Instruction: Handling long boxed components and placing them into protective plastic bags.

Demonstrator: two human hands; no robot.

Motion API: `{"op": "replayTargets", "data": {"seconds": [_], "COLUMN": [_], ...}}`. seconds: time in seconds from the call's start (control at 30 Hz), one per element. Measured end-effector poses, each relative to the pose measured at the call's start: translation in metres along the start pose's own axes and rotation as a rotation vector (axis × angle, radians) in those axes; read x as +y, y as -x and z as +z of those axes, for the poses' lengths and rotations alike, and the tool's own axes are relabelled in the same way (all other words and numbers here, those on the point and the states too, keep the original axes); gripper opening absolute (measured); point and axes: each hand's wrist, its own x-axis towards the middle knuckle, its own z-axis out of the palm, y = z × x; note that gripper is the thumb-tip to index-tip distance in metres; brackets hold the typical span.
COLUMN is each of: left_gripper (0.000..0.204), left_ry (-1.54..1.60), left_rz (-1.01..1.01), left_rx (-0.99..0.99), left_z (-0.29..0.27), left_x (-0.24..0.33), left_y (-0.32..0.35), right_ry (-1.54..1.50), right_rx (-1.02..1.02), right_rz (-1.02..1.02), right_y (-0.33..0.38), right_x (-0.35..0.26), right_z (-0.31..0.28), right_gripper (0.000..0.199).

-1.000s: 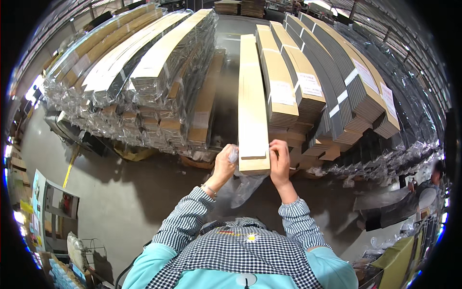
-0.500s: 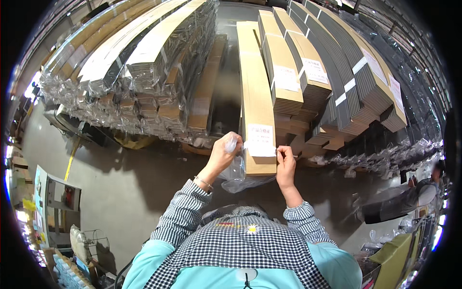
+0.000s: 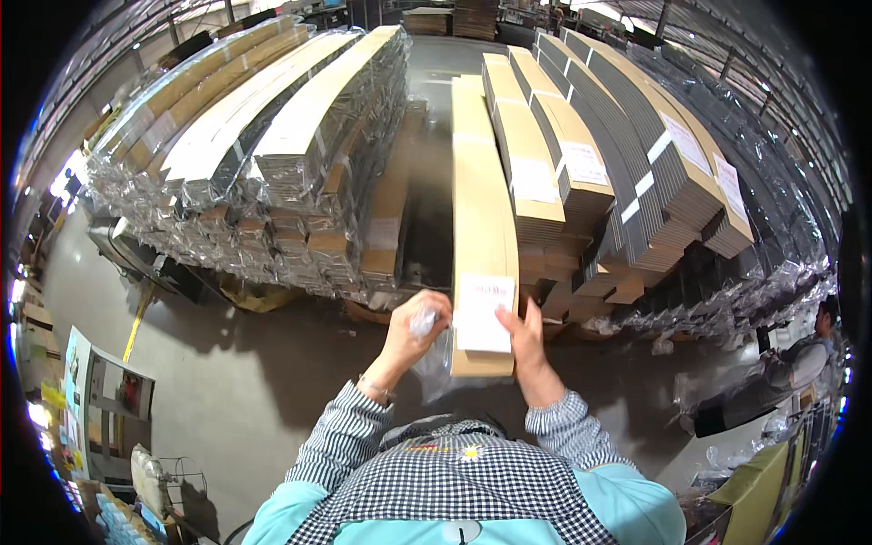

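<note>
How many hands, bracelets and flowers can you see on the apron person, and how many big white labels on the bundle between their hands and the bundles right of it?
Hands: 2 (left hand, right hand)
Bracelet: 1
Apron flower: 1
Big white labels: 5 (1 on the tan bundle, 4 on bundles to its right)
Total: 9

Left fingers (image 3: pixel 436 303) around crumpled clear plastic (image 3: pixel 422 321), right fingers (image 3: pixel 532 315) at the white label (image 3: pixel 483 331) on a long tan pack (image 3: pixel 481 213)

One bare left hand (image 3: pixel 413 331), one bare right hand (image 3: pixel 527 343), one long tan cardboard bundle (image 3: pixel 474 213), one white rectangular paper label (image 3: pixel 483 327) on it, four similar labels (image 3: pixel 532 180) farther right
</note>
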Motion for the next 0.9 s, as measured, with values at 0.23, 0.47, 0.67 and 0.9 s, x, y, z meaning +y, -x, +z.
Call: {"op": "replayTargets", "data": {"seconds": [0.23, 0.47, 0.67, 0.9], "left_gripper": [0.02, 0.013, 0.019, 0.017], "left_ry": [0.106, 0.17, 0.21, 0.059], "left_rz": [-0.242, -0.27, -0.342, -0.233], "left_rx": [-0.142, -0.124, -0.202, -0.209], "left_z": [-0.012, -0.018, -0.015, -0.01], "left_x": [-0.023, -0.018, -0.022, -0.015], "left_y": [0.044, 0.072, 0.089, 0.087], "right_ry": [0.158, 0.842, 0.889, 1.056], "right_rx": [0.143, -0.029, 0.07, -0.028], "right_rz": [0.05, -0.474, -0.431, -0.49], "right_y": [0.015, 0.082, 0.095, 0.127], "right_x": [0.054, 0.016, 0.031, 0.029], "right_z": [-0.015, -0.021, -0.025, -0.017], "right_gripper": [0.064, 0.042, 0.013, 0.007]}}
